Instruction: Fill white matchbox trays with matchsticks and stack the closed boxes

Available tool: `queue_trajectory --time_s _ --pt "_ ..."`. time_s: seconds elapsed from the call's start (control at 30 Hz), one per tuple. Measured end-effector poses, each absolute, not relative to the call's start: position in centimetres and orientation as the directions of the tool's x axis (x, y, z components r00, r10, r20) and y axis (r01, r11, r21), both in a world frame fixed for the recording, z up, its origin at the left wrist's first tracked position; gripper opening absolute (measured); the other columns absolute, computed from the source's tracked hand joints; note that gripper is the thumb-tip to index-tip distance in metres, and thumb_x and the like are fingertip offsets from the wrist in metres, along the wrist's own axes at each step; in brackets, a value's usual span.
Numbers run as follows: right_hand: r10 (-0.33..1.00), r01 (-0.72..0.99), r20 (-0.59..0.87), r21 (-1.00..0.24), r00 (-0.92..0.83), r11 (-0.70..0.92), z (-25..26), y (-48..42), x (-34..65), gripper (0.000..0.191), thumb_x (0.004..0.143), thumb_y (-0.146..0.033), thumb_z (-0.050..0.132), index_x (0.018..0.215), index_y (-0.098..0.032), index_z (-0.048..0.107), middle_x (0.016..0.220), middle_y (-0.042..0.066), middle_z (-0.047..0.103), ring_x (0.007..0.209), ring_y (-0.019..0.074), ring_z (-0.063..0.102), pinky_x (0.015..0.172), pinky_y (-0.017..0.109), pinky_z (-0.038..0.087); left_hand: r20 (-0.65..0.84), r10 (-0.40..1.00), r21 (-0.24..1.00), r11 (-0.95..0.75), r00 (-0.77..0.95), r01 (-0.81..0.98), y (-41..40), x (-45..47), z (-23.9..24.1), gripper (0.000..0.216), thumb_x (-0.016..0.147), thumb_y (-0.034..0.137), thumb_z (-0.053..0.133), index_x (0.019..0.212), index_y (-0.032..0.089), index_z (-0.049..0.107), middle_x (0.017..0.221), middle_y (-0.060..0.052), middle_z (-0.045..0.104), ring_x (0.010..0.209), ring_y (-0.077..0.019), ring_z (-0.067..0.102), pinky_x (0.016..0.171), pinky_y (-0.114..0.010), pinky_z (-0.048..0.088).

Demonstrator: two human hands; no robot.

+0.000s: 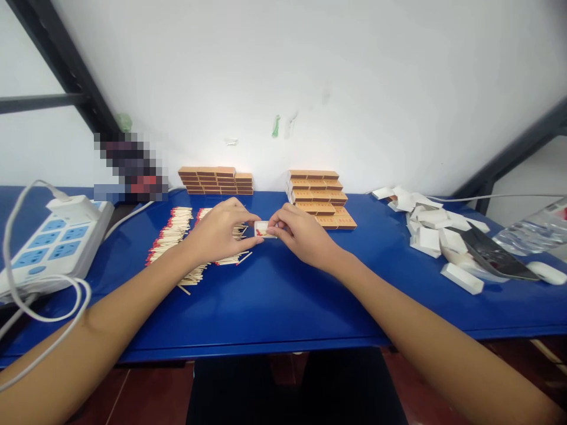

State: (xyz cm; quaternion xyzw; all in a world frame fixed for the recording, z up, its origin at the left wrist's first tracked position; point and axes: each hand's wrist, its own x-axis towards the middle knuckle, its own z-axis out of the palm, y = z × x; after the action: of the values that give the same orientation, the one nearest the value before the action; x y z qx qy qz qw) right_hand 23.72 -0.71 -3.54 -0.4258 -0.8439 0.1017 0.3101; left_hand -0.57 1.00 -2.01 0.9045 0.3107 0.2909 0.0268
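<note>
A small white matchbox tray (256, 231) is held between the thumb and fingers of my left hand (224, 227). Red-tipped matches (262, 232) lie inside it. My right hand (299, 232) pinches at the tray's right end, its fingertips over the matches and hiding part of them. Under and beside my left hand, loose matches (230, 260) are spread in a row, partly covered by the hand. Another long row of matches (170, 239) lies further left, with several sticks poking out at odd angles.
Orange-brown matchboxes are stacked against the wall, one stack (215, 180) at left and a stepped stack (319, 200) at right. White empty trays (427, 221) pile up on the right beside a black flat object (494, 254) and clear plastic (534, 227). A power strip (57, 242) with white cables sits left.
</note>
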Motion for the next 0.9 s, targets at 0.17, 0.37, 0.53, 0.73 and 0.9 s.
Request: queue_trajectory --time_s 0.17,0.37,0.53,0.73,0.9 --pt "0.771 0.644 0.447 -0.433 -0.455 0.631 -3.7 -0.7 24.2 0.007 0.101 -0.026 0.068 0.101 -0.019 0.067 0.095 0.002 0.058 0.077 0.0147 0.053 0.071 0.029 0.038 0.521 0.577 0.230 -0.805 0.630 0.547 1.1 -0.7 -1.9 0.036 0.088 0.043 0.083 0.115 0.018 0.082 0.093 -0.008 0.074 0.096 -0.0251 0.065 0.082 -0.036 0.053" --pt "0.770 0.631 0.448 -0.448 -0.455 0.633 -4.0 -0.6 23.9 0.004 0.100 -0.020 0.067 0.097 -0.019 0.066 0.093 0.001 0.058 0.074 0.0137 0.052 0.070 0.029 0.038 0.490 0.562 0.227 -0.820 0.667 0.525 0.7 -0.4 -1.9 0.033 0.091 0.042 0.081 0.113 0.018 0.082 0.090 -0.007 0.076 0.098 -0.0255 0.064 0.083 -0.037 0.053" --pt "0.732 0.611 0.525 -0.426 -0.433 0.667 -3.9 -1.0 23.6 0.009 0.102 -0.023 0.064 0.095 -0.018 0.066 0.089 0.001 0.056 0.074 0.0140 0.052 0.069 0.029 0.038 0.531 0.571 0.208 -0.804 0.626 0.557 1.2 -0.7 -2.0 0.036 0.090 0.044 0.081 0.115 0.018 0.082 0.090 -0.008 0.075 0.095 -0.0253 0.065 0.082 -0.037 0.053" --pt "0.706 0.519 0.415 -0.484 -0.574 0.705 -4.3 -2.4 22.1 0.007 0.101 -0.027 0.068 0.104 -0.020 0.069 0.100 0.002 0.060 0.078 0.0132 0.056 0.074 0.029 0.044 0.563 0.635 0.159 -0.712 0.529 0.684 2.1 -1.3 -2.1 0.035 0.091 0.041 0.075 0.114 0.016 0.081 0.094 -0.010 0.078 0.094 -0.0284 0.064 0.085 -0.042 0.053" --pt "0.709 0.514 0.273 -0.530 -0.650 0.675 -4.6 -2.7 21.1 0.011 0.101 -0.029 0.070 0.109 -0.021 0.070 0.105 0.003 0.060 0.081 0.0134 0.058 0.078 0.030 0.047 0.569 0.656 0.150 -0.676 0.496 0.722 2.3 -1.4 -2.2 0.036 0.091 0.044 0.074 0.112 0.016 0.081 0.093 -0.011 0.078 0.094 -0.0296 0.064 0.086 -0.043 0.052"
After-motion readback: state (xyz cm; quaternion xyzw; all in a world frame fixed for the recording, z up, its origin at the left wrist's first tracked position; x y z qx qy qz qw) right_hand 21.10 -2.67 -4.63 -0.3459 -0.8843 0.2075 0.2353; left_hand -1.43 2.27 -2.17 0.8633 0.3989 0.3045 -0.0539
